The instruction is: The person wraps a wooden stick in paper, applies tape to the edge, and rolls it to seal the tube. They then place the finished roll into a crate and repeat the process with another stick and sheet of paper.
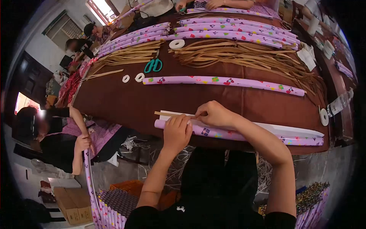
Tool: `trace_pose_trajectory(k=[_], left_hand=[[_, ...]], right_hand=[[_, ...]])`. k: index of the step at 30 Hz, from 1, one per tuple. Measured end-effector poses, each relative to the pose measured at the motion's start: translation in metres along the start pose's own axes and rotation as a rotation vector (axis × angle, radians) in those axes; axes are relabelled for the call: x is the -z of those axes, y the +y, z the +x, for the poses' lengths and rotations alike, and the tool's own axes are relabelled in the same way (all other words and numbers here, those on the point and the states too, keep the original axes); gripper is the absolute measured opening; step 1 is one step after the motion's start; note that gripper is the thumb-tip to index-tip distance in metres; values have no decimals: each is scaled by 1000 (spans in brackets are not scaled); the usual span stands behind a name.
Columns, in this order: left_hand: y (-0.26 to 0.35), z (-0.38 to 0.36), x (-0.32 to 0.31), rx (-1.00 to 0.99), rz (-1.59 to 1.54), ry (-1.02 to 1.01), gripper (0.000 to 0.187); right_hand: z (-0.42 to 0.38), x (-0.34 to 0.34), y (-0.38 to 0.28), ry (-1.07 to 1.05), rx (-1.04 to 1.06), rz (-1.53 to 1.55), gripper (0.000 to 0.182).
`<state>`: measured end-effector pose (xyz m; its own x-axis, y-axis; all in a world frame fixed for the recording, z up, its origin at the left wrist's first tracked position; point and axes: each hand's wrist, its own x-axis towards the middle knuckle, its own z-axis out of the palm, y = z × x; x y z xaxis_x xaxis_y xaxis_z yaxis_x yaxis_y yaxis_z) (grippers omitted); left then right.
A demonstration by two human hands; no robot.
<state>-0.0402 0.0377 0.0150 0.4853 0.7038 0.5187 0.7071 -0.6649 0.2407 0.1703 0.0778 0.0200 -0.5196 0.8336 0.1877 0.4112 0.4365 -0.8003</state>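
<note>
A roll of lilac patterned wrapping paper (244,136) lies along the table's near edge, its loose edge turned up to show the white inside. My left hand (177,129) rests over its left part with fingers curved onto the paper, holding it. A brown paper strip (164,113) lies along the white edge and sticks out past the roll's left end. My right hand (218,115) is closed in a pinch just right of my left fingertips, at the strip; the fingertips partly hide what they grip. Beyond the hands lies another lilac roll (225,81).
Teal scissors (153,65), white tape rolls (140,77) and brown strips (213,55) lie farther back, before stacked lilac rolls (236,30). Another tape roll (324,116) is at the right edge. A person (82,143) at left holds a roll. Upright rolls (114,202) stand below.
</note>
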Motion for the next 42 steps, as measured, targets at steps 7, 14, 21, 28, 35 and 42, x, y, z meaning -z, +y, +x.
trace_pose_trajectory(k=[7, 14, 21, 28, 35, 42], left_hand=[[-2, -3, -2, -13, 88, -27, 22], [-4, -4, -1, -41, 69, -31, 25], [-6, -6, -2, -46, 84, -8, 27], [-5, -7, 0, -30, 78, -63, 27], [-5, -7, 0, -12, 65, -75, 27], [-3, -7, -1, -33, 91, -58, 30]], right_hand=[[-5, 27, -31, -115, -267, 132, 35], [-66, 51, -47, -74, -489, 378, 26], [-152, 77, -38, 224, -630, 335, 29], [-153, 71, -41, 363, -629, 4, 31], [-147, 75, -47, 284, -684, -101, 37], [-126, 102, -94, 224, -663, 458, 26]])
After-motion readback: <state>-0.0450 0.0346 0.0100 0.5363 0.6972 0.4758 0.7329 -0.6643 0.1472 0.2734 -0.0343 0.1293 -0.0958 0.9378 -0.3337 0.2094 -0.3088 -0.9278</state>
